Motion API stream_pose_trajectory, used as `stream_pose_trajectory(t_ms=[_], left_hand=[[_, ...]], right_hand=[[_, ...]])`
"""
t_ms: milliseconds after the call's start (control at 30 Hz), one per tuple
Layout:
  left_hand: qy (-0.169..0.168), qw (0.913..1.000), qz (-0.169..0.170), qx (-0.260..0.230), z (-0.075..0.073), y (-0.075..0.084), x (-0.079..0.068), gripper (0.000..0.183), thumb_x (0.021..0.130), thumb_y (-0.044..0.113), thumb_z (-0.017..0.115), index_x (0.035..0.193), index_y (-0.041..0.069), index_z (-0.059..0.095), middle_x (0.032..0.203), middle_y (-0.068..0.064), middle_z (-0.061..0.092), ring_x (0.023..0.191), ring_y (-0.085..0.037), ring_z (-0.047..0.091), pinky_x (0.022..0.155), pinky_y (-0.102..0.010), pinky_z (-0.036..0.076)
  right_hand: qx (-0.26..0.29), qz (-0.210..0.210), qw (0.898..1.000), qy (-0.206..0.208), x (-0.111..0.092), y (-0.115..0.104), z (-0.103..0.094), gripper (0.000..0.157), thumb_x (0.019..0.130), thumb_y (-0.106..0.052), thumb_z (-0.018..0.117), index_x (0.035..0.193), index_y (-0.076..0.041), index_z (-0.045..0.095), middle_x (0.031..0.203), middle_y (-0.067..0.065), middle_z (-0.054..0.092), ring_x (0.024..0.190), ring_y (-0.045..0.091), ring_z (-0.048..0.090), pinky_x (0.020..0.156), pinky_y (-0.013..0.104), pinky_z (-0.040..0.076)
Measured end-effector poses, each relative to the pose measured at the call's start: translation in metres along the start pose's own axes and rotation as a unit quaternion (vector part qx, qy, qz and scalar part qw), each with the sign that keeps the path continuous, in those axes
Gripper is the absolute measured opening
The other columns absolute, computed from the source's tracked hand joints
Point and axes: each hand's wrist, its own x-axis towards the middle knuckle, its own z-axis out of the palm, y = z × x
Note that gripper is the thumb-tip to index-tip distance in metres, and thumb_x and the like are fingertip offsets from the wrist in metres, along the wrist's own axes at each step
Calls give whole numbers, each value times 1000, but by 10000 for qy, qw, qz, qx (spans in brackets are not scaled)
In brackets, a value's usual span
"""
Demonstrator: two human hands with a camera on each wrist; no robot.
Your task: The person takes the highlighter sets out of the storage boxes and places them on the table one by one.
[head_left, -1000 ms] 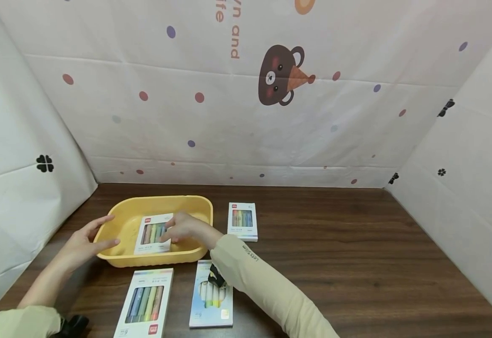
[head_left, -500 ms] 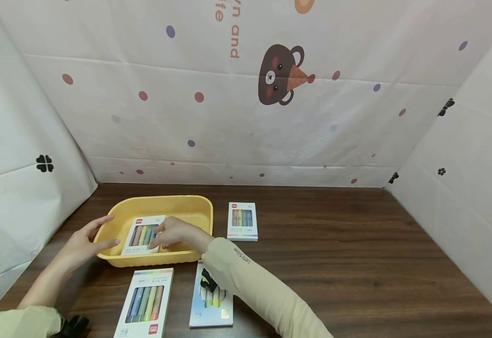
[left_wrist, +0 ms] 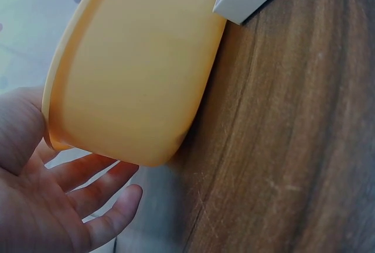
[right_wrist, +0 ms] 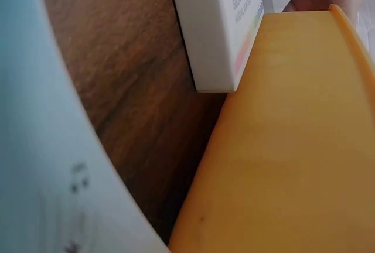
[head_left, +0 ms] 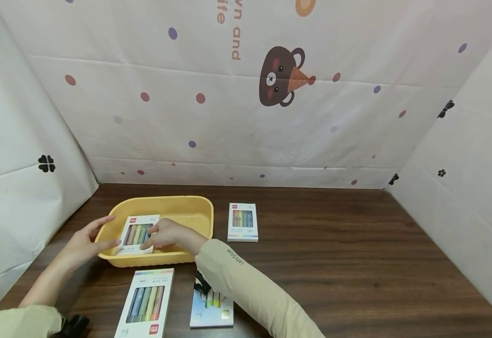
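Note:
In the head view, my left hand grips the left end of a yellow plastic basket, its thumb lapping over the rim. Fingers of that hand lie outside the basket wall in the left wrist view. Inside the basket lies a white windowed box of highlighters, its coloured pens showing. My right hand reaches in from the right and holds this box by its right edge, with some fingertips hidden. The box's left edge is close to my left thumb. The right wrist view does not show the right hand.
A larger white highlighter box lies in front of the basket. Beside it, a light-blue box of pens is partly covered by the right forearm. Another small white box lies right of the basket on the brown wooden table. Printed cloth surrounds the table.
My right hand has slid the highlighter box leftward inside the basket, towards the left hand. The left hand and basket have stayed put.

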Motion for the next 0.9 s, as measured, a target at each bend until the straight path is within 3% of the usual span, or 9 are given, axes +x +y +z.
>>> stream_pose_trajectory(t_ms=[167,367,533,667,767,900], left_hand=[[19,10000,42,6,-1,-1,-1,86,82,40,66,143,1,19,128,-40,35,102,-37,45,67,-27,45],[7,10000,43,-62,-2,0,-2,84,82,37,66,143,1,19,128,-39,35,102,-35,45,65,-25,45],[25,10000,74,-28,-2,-1,-2,84,82,36,66,142,1,20,126,-38,38,99,-33,47,64,-24,44],[44,9999,97,-3,0,-1,-1,84,82,37,67,142,1,21,124,-37,41,96,-30,48,63,-24,45],[37,9999,93,9,0,-1,0,84,82,37,66,142,1,21,125,-37,40,96,-30,48,63,-25,44],[37,10000,64,40,0,0,0,84,82,38,66,142,2,21,125,-38,39,98,-33,47,64,-25,43]], right_hand=[[197,-139,9996,118,-1,-3,2,37,79,-17,70,114,-7,63,116,-6,61,47,13,38,49,24,35],[673,-263,9961,500,-4,-10,4,36,78,-12,71,113,-7,64,118,-6,59,74,9,58,66,25,50],[1182,-261,9904,662,-4,-12,6,38,77,-8,71,114,-7,63,118,-2,59,80,10,60,71,27,51],[1190,-343,9907,571,-3,-10,7,41,78,-6,70,118,-6,61,120,-1,58,90,10,59,71,26,51],[1077,-373,9920,551,-2,-9,7,43,78,-6,70,119,-6,60,121,0,58,87,9,59,69,25,51],[1063,-295,9910,757,-1,-9,9,44,74,-5,73,117,-10,63,101,1,61,72,13,61,65,27,52]])
